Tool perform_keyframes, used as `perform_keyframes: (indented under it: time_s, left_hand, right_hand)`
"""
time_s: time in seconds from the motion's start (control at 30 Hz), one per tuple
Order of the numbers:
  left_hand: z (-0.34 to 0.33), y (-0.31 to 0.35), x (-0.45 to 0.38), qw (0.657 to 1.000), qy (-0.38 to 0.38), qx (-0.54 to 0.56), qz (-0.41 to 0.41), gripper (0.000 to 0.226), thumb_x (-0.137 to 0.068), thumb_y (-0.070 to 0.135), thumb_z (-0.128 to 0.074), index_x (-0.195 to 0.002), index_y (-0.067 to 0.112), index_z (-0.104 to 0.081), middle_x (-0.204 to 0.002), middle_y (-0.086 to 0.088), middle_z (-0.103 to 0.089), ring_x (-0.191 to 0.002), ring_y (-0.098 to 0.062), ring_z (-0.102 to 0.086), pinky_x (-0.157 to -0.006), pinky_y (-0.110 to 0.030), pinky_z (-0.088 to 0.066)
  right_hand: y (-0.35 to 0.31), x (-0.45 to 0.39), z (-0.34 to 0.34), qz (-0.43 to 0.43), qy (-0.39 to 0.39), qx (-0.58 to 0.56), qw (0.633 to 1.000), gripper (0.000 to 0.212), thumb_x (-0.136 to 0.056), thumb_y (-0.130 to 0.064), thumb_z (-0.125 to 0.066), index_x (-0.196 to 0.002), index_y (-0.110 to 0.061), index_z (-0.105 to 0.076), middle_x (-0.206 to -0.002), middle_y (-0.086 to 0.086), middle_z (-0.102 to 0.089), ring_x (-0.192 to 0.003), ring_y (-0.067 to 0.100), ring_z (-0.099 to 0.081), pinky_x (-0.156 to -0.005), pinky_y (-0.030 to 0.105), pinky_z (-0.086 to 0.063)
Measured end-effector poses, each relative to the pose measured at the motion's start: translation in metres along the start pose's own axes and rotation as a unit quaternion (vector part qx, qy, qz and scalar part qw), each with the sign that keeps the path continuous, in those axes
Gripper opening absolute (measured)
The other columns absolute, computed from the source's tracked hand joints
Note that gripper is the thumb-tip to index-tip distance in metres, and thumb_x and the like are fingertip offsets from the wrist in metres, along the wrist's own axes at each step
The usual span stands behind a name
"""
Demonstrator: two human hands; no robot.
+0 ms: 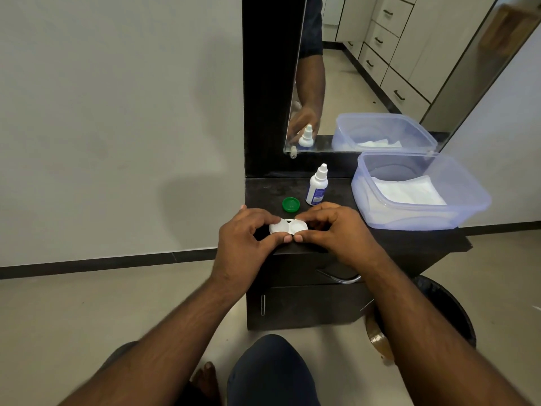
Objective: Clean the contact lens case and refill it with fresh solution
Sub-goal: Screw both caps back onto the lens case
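The white contact lens case (288,227) sits at the near edge of the dark counter (409,238), two round wells side by side, pinched at both ends between fingers. Just beyond it, a green cap (291,204) lies loose on the counter. Right of the cap, a small white solution bottle (317,186) with a blue label stands upright, its nozzle cap on.

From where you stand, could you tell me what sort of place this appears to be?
Probably a bedroom or dressing area at home: a dark dressing table with a mirror fixed above it, the mirror reflecting pale built-in drawers, and beside the table a dark waste bin on the tiled floor.
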State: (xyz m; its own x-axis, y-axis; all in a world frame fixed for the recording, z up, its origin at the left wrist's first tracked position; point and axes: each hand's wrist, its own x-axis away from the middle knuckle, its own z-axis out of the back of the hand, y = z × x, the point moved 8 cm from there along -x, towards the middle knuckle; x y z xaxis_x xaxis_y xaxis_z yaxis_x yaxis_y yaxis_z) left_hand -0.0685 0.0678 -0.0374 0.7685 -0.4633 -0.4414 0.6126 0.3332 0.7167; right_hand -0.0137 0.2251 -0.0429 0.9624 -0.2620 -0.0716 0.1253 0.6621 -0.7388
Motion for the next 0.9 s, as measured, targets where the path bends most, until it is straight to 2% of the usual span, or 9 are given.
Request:
perform_keyframes:
  time_s: [0.13, 0.27, 0.4, 0.57, 0.7, 0.9]
  left_hand:
    - [0.001, -0.002, -0.001, 1.000, -0.017, 0.011, 0.017, 0.028, -0.072, 0.021, -0.082, -0.099, 0.015, -0.075, -0.100, 0.003, -0.074, -0.089, 0.001, -0.061, -0.113, -0.032, -0.033]
    - [0.006, -0.004, -0.001, 0.998, -0.041, 0.023, 0.032, 0.034, -0.076, 0.014, -0.079, -0.109, 0.016, -0.073, -0.114, 0.002, -0.071, -0.100, 0.009, -0.055, -0.109, -0.026, -0.038]
    - [0.008, -0.006, -0.002, 0.997, -0.062, 0.031, 0.041, 0.034, -0.077, 0.011, -0.077, -0.110, 0.017, -0.072, -0.116, 0.001, -0.070, -0.106, -0.002, -0.059, -0.104, -0.020, -0.040]
    - [0.006, 0.003, -0.008, 0.996, -0.084, -0.003, -0.004, 0.029, -0.076, 0.015, -0.079, -0.105, 0.015, -0.075, -0.106, 0.001, -0.073, -0.094, -0.003, -0.061, -0.083, 0.000, -0.041]
    - [0.005, 0.006, -0.008, 0.997, -0.069, -0.015, -0.021, 0.028, -0.074, 0.019, -0.081, -0.102, 0.017, -0.076, -0.098, 0.002, -0.069, -0.086, -0.003, -0.059, -0.074, -0.003, -0.042]
    - [0.002, 0.009, -0.004, 0.996, -0.065, -0.039, -0.040, 0.026, -0.076, 0.016, -0.079, -0.102, 0.014, -0.075, -0.100, -0.001, -0.070, -0.089, -0.008, -0.061, -0.077, -0.006, -0.044]
  right_hand:
    - [0.001, 0.000, 0.000, -0.004, 0.001, -0.008, 1.000, 0.036, -0.072, -0.021, -0.080, -0.107, -0.020, -0.072, -0.102, -0.008, -0.064, -0.095, 0.008, -0.060, -0.084, 0.021, -0.048]
    - [0.000, 0.000, 0.000, -0.006, 0.002, -0.009, 1.000, 0.036, -0.072, -0.021, -0.081, -0.107, -0.021, -0.072, -0.099, -0.010, -0.064, -0.091, 0.004, -0.060, -0.078, 0.015, -0.045]
    - [0.000, 0.000, 0.000, -0.009, 0.004, -0.007, 1.000, 0.036, -0.072, -0.021, -0.081, -0.107, -0.021, -0.072, -0.097, -0.012, -0.063, -0.088, 0.002, -0.059, -0.074, 0.012, -0.042]
    - [0.000, 0.000, 0.000, -0.011, 0.002, -0.003, 1.000, 0.037, -0.073, -0.021, -0.080, -0.108, -0.020, -0.072, -0.101, -0.010, -0.063, -0.092, 0.004, -0.059, -0.077, 0.014, -0.044]
    - [-0.002, 0.001, -0.001, -0.008, 0.001, 0.002, 1.000, 0.037, -0.074, -0.020, -0.079, -0.110, -0.019, -0.071, -0.103, -0.009, -0.063, -0.094, 0.005, -0.058, -0.080, 0.014, -0.045]
    - [-0.001, 0.001, 0.000, -0.005, 0.004, 0.002, 1.000, 0.037, -0.074, -0.021, -0.079, -0.110, -0.020, -0.071, -0.103, -0.009, -0.063, -0.094, 0.004, -0.058, -0.077, 0.011, -0.043]
